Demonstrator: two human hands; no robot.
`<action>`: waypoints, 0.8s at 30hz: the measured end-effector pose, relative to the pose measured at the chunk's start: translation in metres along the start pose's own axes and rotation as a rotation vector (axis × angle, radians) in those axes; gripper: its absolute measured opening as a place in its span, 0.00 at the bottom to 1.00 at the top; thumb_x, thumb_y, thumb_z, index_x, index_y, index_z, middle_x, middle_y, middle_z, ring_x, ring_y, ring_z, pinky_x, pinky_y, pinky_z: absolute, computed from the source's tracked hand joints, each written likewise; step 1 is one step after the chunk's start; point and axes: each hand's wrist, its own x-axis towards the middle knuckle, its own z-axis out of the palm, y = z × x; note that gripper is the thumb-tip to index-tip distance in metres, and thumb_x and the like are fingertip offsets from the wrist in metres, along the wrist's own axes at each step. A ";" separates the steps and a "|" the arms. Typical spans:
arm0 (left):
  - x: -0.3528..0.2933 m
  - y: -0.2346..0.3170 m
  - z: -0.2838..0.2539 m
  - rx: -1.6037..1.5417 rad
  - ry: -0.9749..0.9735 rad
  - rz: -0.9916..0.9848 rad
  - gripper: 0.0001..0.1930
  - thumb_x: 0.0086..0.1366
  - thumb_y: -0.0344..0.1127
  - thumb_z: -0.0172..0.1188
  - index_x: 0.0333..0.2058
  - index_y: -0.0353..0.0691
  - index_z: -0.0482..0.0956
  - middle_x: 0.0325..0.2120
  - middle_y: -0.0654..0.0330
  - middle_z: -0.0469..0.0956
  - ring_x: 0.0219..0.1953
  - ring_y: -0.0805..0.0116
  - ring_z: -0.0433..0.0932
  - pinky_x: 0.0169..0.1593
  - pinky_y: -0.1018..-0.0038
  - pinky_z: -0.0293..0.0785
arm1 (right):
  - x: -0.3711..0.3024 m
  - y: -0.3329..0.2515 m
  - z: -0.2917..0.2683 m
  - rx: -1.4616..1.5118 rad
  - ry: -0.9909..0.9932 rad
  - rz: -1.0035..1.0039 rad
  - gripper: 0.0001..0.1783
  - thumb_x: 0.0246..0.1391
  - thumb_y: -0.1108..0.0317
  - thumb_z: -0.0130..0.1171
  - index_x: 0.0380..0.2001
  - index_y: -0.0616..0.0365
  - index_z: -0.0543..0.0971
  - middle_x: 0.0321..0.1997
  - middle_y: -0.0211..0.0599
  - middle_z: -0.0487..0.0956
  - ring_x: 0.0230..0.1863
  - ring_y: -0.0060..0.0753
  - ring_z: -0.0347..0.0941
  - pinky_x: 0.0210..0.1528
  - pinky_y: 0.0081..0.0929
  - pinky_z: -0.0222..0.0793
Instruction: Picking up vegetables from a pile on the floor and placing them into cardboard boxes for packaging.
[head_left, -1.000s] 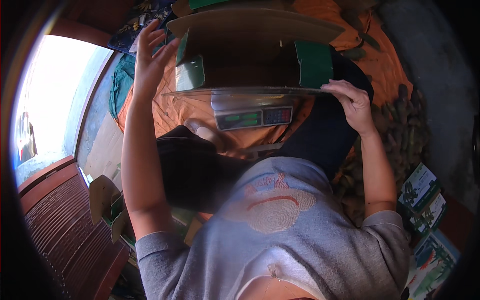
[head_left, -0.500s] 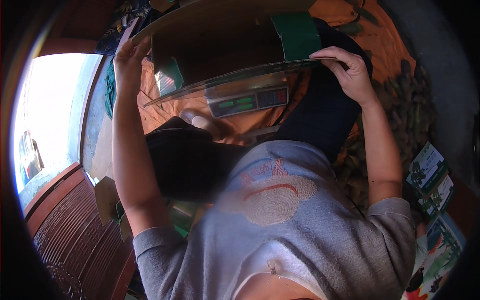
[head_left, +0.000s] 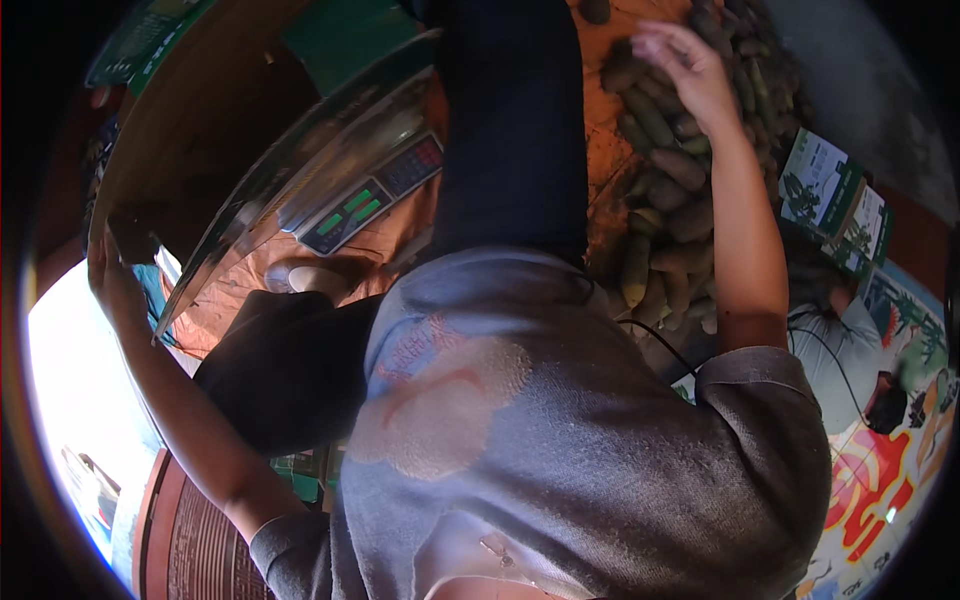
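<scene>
The left hand (head_left: 118,290) pinches the left rim of an open cardboard box (head_left: 190,150), which partly hides a lit scale (head_left: 345,215). A dark-trousered leg (head_left: 512,130) separates box from brown tubers (head_left: 680,220); over these, the right hand (head_left: 692,72) hangs loosely spread.

The left arm (head_left: 195,425) stretched out far to the left, with the left hand (head_left: 112,275) dim and shadowy. The right arm (head_left: 750,245) reached ahead, the right hand (head_left: 692,75) bent left, its blurry fingers loosely curled.
</scene>
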 end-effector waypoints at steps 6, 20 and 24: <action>-0.033 0.064 0.027 -0.191 -0.045 -0.156 0.27 0.76 0.49 0.47 0.65 0.38 0.65 0.64 0.53 0.67 0.65 0.60 0.66 0.66 0.66 0.63 | -0.102 0.193 -0.018 0.052 -0.062 0.615 0.16 0.63 0.67 0.61 0.53 0.58 0.78 0.46 0.30 0.82 0.43 0.21 0.77 0.45 0.24 0.73; -0.062 0.074 -0.004 -0.345 0.490 -0.252 0.23 0.75 0.42 0.45 0.64 0.40 0.67 0.67 0.52 0.62 0.70 0.53 0.59 0.72 0.56 0.58 | -0.323 0.256 0.041 -0.730 0.407 1.480 0.45 0.46 0.43 0.68 0.56 0.64 0.64 0.57 0.55 0.71 0.52 0.53 0.76 0.51 0.44 0.75; -0.026 0.006 -0.030 -0.579 0.506 -0.381 0.19 0.68 0.31 0.57 0.57 0.34 0.73 0.62 0.51 0.70 0.66 0.54 0.66 0.65 0.53 0.70 | -0.319 0.275 -0.039 -1.154 0.820 1.067 0.50 0.44 0.37 0.69 0.58 0.63 0.63 0.55 0.55 0.74 0.60 0.58 0.71 0.57 0.49 0.71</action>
